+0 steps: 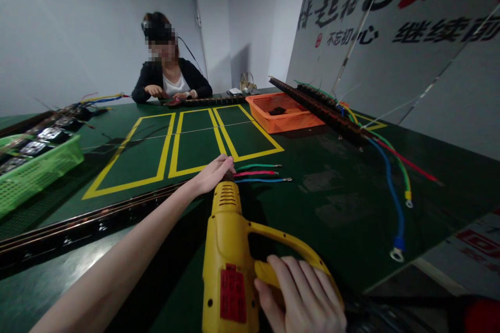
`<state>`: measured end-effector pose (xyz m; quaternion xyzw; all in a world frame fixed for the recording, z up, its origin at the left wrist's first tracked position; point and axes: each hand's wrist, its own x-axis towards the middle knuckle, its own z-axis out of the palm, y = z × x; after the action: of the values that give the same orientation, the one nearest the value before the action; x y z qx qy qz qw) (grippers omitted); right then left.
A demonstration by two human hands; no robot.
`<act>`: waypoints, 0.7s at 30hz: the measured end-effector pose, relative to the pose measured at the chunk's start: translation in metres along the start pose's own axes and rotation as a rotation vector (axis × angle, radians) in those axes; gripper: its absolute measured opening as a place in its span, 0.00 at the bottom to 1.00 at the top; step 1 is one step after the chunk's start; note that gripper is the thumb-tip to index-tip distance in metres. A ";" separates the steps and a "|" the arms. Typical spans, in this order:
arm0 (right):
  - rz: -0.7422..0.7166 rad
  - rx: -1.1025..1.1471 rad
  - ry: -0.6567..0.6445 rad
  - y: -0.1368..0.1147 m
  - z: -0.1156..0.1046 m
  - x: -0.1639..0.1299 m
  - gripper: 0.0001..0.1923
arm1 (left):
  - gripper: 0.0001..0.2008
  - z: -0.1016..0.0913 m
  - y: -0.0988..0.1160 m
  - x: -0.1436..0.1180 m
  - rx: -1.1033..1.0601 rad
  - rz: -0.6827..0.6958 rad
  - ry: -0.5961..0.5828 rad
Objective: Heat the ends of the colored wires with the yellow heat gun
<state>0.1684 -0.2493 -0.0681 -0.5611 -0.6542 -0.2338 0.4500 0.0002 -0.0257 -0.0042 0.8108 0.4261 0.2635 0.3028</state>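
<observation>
At the bottom centre of the view, the person's right hand (300, 296) is wrapped around the handle of a yellow heat gun (230, 250), fingers closed on the grip, the nozzle aimed away from the body. Just ahead of the nozzle, the left hand (213, 173) reaches forward, its fingers pressed together on the near ends of three short wires (260, 173), green, red and blue, which lie fanned on the green table (332, 203) with bare tips pointing right. A long dark rail (89, 223) runs leftward from the left hand along the table edge. Beyond the wires are yellow floor-style markings (175, 145), then an orange basket (281, 112) and a second rail trailing coloured cables (390, 177). Far left sits a green basket (35, 171). Across the table a co-worker (170, 78) sits with hands on another rail. Working well here seems to mean keeping the nozzle steady on the wire ends and the left fingertips clear of the hot air
</observation>
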 end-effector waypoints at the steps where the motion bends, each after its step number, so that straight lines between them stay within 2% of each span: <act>1: 0.013 0.013 0.005 0.001 -0.001 0.001 0.17 | 0.39 0.000 0.000 0.000 0.003 0.004 -0.001; 6: 0.000 0.063 -0.068 0.019 -0.011 0.007 0.14 | 0.36 -0.001 0.000 -0.002 0.001 0.016 -0.001; 11: 0.006 -0.019 -0.128 0.045 -0.022 0.011 0.10 | 0.35 -0.001 -0.001 -0.002 0.008 0.029 0.002; 16: -0.018 -0.135 -0.138 0.065 -0.034 0.014 0.11 | 0.34 -0.004 0.000 -0.004 0.019 -0.009 -0.015; 21: -0.042 -0.171 -0.136 0.072 -0.039 0.016 0.10 | 0.34 -0.003 -0.001 -0.003 0.013 -0.009 -0.021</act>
<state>0.2497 -0.2535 -0.0496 -0.5981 -0.6726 -0.2597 0.3499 -0.0038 -0.0273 -0.0031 0.8136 0.4283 0.2506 0.3031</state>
